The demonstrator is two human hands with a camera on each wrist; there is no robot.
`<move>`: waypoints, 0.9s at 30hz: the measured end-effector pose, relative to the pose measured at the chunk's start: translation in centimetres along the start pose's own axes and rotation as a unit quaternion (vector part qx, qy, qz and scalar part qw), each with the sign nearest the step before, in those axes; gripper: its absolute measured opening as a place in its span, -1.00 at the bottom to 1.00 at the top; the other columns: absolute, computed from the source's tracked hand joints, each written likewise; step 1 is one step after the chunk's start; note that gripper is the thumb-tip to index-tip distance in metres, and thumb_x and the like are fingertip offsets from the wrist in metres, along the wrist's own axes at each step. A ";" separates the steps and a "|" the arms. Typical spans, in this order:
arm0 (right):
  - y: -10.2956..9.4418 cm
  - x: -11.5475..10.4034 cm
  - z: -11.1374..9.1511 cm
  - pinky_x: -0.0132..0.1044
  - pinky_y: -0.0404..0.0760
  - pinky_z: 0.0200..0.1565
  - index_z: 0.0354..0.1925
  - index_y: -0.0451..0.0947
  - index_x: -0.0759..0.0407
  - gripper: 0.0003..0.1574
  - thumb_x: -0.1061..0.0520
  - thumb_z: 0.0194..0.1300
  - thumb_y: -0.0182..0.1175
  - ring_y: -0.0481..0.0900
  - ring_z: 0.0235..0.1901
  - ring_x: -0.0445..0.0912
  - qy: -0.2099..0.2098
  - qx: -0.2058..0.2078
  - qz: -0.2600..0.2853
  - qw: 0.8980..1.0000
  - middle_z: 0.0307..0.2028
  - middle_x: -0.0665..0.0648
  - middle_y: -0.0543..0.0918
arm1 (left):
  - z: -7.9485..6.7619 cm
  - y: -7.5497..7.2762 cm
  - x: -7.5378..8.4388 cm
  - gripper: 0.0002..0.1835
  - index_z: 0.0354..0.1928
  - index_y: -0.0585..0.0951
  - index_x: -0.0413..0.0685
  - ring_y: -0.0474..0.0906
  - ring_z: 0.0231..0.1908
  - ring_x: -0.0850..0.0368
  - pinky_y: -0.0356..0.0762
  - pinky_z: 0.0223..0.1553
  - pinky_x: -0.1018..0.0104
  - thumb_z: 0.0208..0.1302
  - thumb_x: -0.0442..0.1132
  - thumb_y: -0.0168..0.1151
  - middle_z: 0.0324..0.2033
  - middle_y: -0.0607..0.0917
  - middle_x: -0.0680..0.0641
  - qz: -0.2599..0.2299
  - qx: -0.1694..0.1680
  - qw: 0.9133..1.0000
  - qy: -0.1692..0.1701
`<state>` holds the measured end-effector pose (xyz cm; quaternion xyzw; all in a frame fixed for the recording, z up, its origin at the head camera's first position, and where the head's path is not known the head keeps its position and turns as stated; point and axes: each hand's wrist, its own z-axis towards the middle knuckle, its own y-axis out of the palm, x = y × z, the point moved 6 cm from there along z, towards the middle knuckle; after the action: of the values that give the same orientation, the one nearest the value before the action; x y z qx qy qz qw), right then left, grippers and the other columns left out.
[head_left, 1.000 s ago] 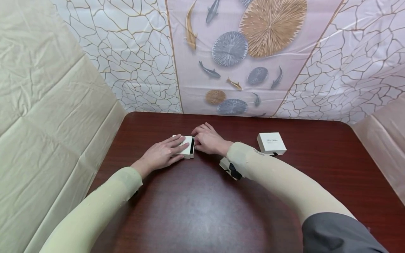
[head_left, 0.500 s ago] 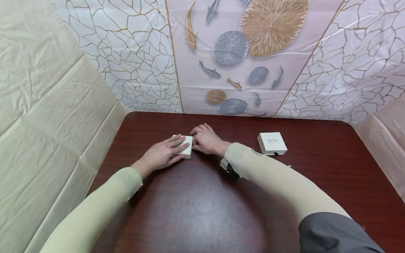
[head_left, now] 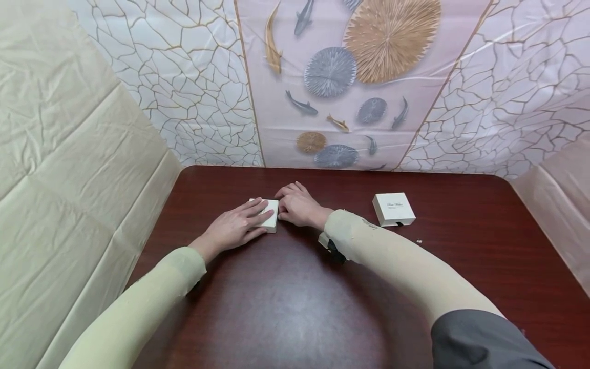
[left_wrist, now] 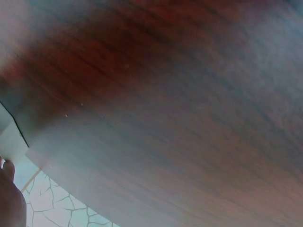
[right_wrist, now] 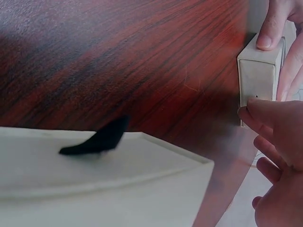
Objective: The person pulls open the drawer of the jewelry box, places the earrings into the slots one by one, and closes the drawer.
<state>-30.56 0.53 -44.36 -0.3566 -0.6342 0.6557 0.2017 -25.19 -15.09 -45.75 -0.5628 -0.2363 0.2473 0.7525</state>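
Note:
A small white drawer box (head_left: 273,206) lies on the dark table. My left hand (head_left: 236,224) holds it, fingers spread across the lid; in the right wrist view its thumb presses the box's side. At the box's right end is my right hand (head_left: 299,206). Its thumb and forefinger (right_wrist: 265,109) come together at the end face (right_wrist: 258,75), pinching where a small dark bit of pull tab shows. The other fingers are curled. The left wrist view has mostly table, with part of a hand (left_wrist: 12,201) at its edge.
Another white box (right_wrist: 94,198) with a black ribbon tab (right_wrist: 102,139) lies near my right wrist, partly hidden in the head view. A third white box (head_left: 394,208) with printed lettering stands farther right. Patterned cloth (head_left: 336,123) hangs behind the table (head_left: 286,297).
The box's drawer, partly out with a dark gap one second ago, has slid in to the left. My right hand moved slightly left with it; my left hand stayed on the lid.

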 end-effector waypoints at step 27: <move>-3.0 1.2 -3.2 0.32 0.06 0.60 -0.30 0.75 0.04 -0.80 -0.04 0.37 0.48 0.42 0.39 0.15 -0.012 0.009 0.000 1.000 0.29 0.18 0.63 | 0.2 -0.2 -0.1 -0.44 0.44 0.61 -0.07 0.47 0.45 -0.25 0.46 0.45 -0.06 0.49 -0.06 0.37 0.41 0.57 -0.27 0.017 0.004 0.999 0.035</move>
<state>-29.62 3.93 -41.50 -0.3469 -0.6308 0.6656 0.1969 -25.37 -15.01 -45.49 -0.5719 -0.1989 0.2411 0.7584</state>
